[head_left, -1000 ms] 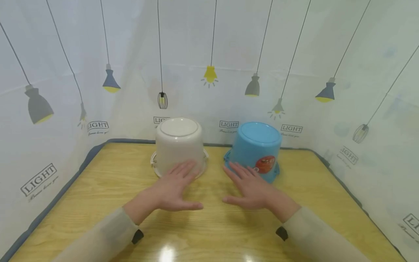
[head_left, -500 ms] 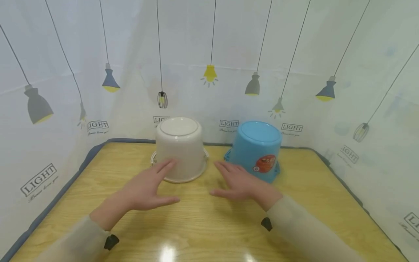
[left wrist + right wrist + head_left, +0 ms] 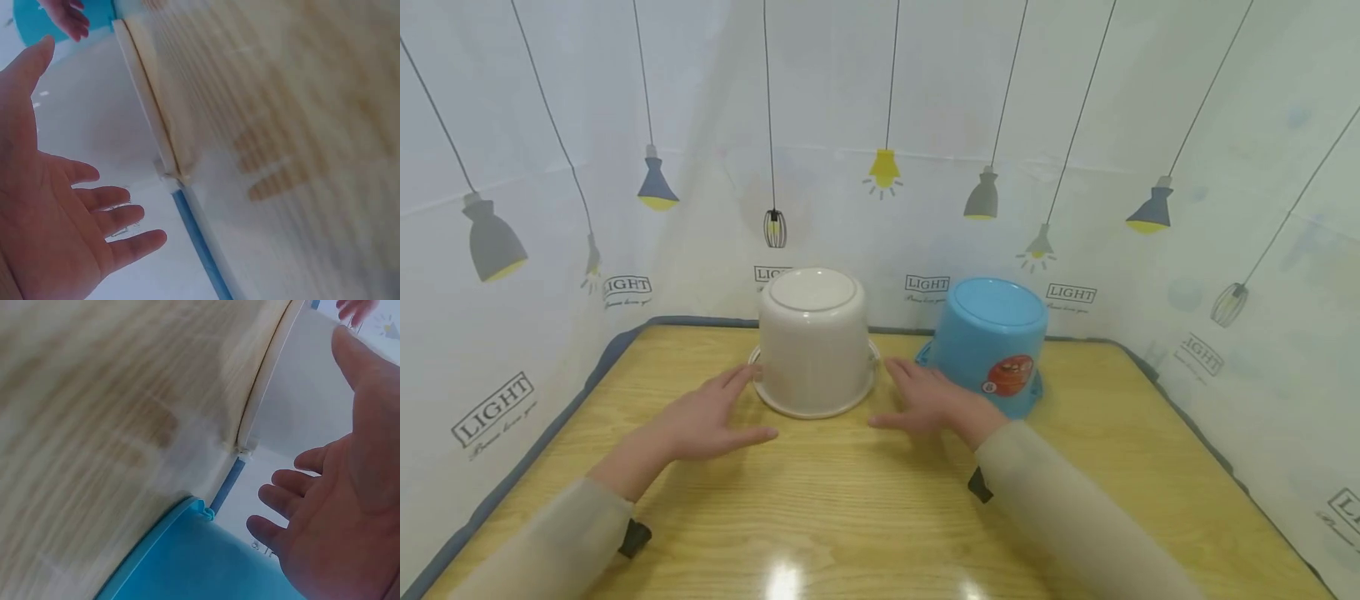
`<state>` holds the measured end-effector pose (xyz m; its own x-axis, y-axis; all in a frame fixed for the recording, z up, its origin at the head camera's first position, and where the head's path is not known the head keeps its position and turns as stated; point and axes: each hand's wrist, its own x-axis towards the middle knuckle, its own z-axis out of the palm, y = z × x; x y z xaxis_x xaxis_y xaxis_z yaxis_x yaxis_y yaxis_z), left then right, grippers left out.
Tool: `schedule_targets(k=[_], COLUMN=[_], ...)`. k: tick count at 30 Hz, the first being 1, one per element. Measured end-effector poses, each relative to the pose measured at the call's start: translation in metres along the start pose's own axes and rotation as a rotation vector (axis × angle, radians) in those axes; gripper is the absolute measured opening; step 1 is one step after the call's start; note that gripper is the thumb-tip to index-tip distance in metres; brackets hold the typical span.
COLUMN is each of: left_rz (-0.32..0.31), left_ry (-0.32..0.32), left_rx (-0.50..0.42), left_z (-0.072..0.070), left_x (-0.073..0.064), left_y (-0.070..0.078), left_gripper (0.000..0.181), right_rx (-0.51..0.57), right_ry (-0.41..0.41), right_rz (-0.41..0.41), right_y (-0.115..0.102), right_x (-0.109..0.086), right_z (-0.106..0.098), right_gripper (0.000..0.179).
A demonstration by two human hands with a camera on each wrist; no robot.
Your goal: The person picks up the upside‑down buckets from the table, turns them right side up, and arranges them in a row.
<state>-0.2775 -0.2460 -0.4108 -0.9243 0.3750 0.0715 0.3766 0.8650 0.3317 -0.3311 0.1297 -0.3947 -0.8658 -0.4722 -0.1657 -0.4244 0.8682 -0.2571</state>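
Observation:
A white bucket (image 3: 815, 358) stands upside down near the back of the wooden table, its rim on the tabletop. To its left is my left hand (image 3: 700, 421), fingers extended and thumb spread, fingertips close to the rim's left side. My right hand (image 3: 925, 400) reaches in at the bucket's right side, fingers straight, between it and an upturned blue bucket (image 3: 981, 333) with a red round label. Both palms face the white bucket, as the left wrist view shows with the open left palm (image 3: 56, 231) and the right wrist view with the right palm (image 3: 337, 506). Neither hand holds anything.
A pale cloth printed with hanging lamps (image 3: 883, 171) encloses the back and both sides. Dark blue edging (image 3: 700, 322) runs along the table's (image 3: 820, 517) back and sides. The blue bucket stands close to my right wrist.
My left hand has moved left from in front of the white bucket to its left side. My right hand has moved left, away from the blue bucket's front. Both buckets stay put.

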Motion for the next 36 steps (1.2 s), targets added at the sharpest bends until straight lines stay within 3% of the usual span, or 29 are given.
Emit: schedule_targets(k=[8,13,20,30,36], left_rz=[-0.109,-0.154,-0.222,-0.209,-0.175], left_ry=[-0.116,-0.164,-0.217,-0.221,-0.197], left_rx=[-0.009,-0.019,-0.048,-0.085,-0.118], left_z=[0.005,0.006,0.007,0.006,0.010], left_x=[0.028,0.043,0.058,0.065,0.069], left_y=[-0.020,-0.025,-0.029,-0.036,-0.038], left_gripper=[0.132,0.136,0.136,0.131,0.130], right_rx=[0.120,0.165,0.226,0.264,0.289], right_ry=[-0.023,-0.031,-0.039,-0.040,-0.033], right_rz=[0.010,-0.018,0.021,0.048,-0.013], right_y=[0.005,0.004,0.002,0.002,0.006], right_x=[0.028,0.042,0.053,0.062,0.068], right_z=[0.003,0.008,0.010,0.010,0.014], right_gripper=[0.118,0.118,0.123,0.123,0.126])
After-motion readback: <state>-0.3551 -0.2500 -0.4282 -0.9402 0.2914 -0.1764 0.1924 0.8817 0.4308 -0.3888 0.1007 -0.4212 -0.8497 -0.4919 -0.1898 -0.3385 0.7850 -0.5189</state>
